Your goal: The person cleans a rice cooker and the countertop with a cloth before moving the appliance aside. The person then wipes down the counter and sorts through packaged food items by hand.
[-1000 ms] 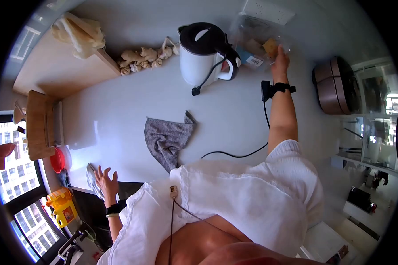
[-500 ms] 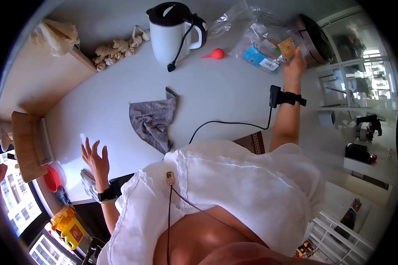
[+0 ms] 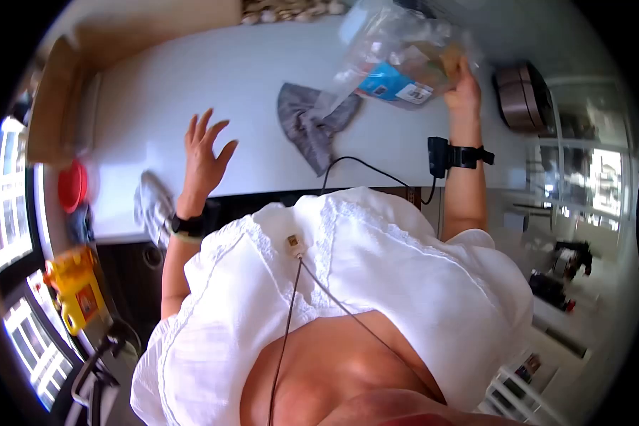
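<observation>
My right hand (image 3: pixel 464 89) is closed on the right edge of a clear plastic bag (image 3: pixel 405 67), held up over the back right of the white counter. Inside the bag show a blue and white label and something yellow-brown, blurred. The bag's loose left end hangs in front of a crumpled grey cloth (image 3: pixel 312 124) on the counter. To the left, my left hand (image 3: pixel 207 157) hovers above the counter's front part, fingers spread and nothing in them. A pale grey cloth (image 3: pixel 153 206) lies at the counter's edge beside my left wrist.
Ginger and garlic (image 3: pixel 291 10) lie along the back. A brown rice cooker (image 3: pixel 522 98) stands at the right. At the left are a wooden rack (image 3: pixel 52 106), a red basin (image 3: pixel 72 186) and a yellow jug (image 3: pixel 78 290). A black cable (image 3: pixel 376 168) runs from my right wrist.
The view has shifted. My right hand has brought the bag away from the back wall, nearer the grey cloth. My left hand has moved up and right over the counter. The kettle is no longer clearly visible.
</observation>
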`<action>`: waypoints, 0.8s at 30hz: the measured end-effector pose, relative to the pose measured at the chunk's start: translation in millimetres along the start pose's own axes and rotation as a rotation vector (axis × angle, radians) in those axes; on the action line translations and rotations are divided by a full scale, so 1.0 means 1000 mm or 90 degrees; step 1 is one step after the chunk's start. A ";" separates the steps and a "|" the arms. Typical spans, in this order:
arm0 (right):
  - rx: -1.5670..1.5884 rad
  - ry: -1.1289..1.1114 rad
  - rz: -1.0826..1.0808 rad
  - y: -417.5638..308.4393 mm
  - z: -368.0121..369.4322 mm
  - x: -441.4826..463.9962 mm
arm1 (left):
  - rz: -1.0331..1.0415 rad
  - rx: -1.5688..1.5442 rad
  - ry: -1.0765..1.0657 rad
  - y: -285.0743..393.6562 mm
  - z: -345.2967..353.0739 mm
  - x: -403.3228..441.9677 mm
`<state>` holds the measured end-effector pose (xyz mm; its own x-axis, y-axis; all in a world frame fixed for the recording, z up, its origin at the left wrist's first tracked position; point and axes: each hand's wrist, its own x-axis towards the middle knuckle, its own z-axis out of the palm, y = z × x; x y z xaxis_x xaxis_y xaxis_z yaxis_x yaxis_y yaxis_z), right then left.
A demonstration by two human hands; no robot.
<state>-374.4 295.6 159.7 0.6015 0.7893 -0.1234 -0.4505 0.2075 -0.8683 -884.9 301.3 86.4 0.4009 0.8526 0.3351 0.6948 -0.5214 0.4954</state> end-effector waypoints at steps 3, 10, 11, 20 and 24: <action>-0.014 -0.074 0.080 0.079 0.051 -0.004 | -0.021 -0.125 0.068 0.001 -0.013 -0.004; -0.111 -0.186 0.103 0.207 0.207 -0.098 | 0.017 -0.260 0.352 0.015 -0.052 -0.006; -0.136 -0.221 0.085 0.221 0.216 -0.105 | 0.060 -0.236 0.373 0.012 -0.054 -0.006; -0.230 -0.336 0.039 0.257 0.250 -0.144 | -0.188 0.137 0.235 -0.006 -0.043 0.031; -0.247 -0.346 0.039 0.253 0.248 -0.152 | -0.200 0.156 0.237 -0.010 -0.026 0.032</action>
<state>-743.1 371.2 78.2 0.1184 0.9929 -0.0060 -0.1428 0.0110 -0.9897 -894.4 332.9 113.6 -0.0556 0.8730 0.4846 0.8839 -0.1826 0.4305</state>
